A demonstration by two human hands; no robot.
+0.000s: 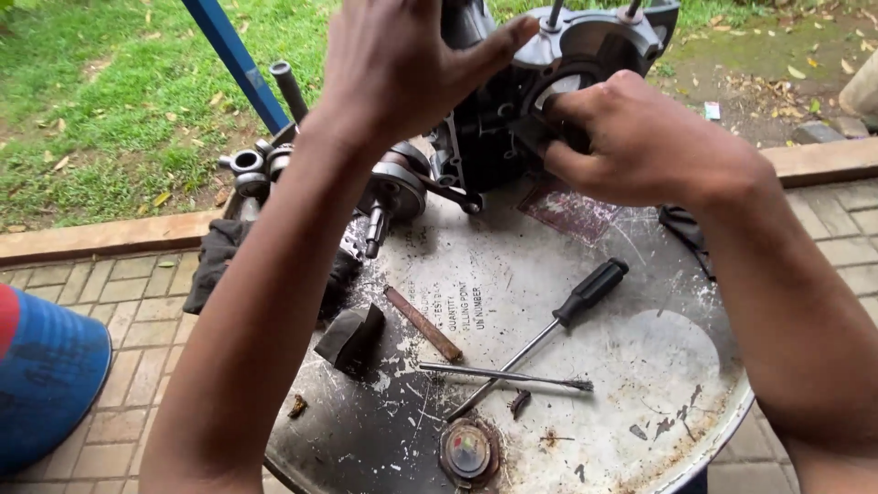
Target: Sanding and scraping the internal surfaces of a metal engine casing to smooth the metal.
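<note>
— What are the hands working on?

— A dark cast-metal engine casing (498, 128), sitting at twelve o'clock on a scratched, paint-flecked steel drum top (640, 366). Its round bore and two studs are facing up and away. The left hand (402, 64) is lying spread over the casing's top, fingers splayed, not clenched. The right hand (631, 137) is curling tight against the bore; what it is pinching I cannot tell.

— What is lying around?

— A black-handled screwdriver (549, 334) is lying at centre, its long axis running from two o'clock down to seven. A thin wire brush (503, 377) is crossing it, a rusty bar (422, 323) and a dark wedge (352, 337) sitting at nine o'clock. A crankshaft (389, 197) is resting at eleven, just beside the casing.
</note>
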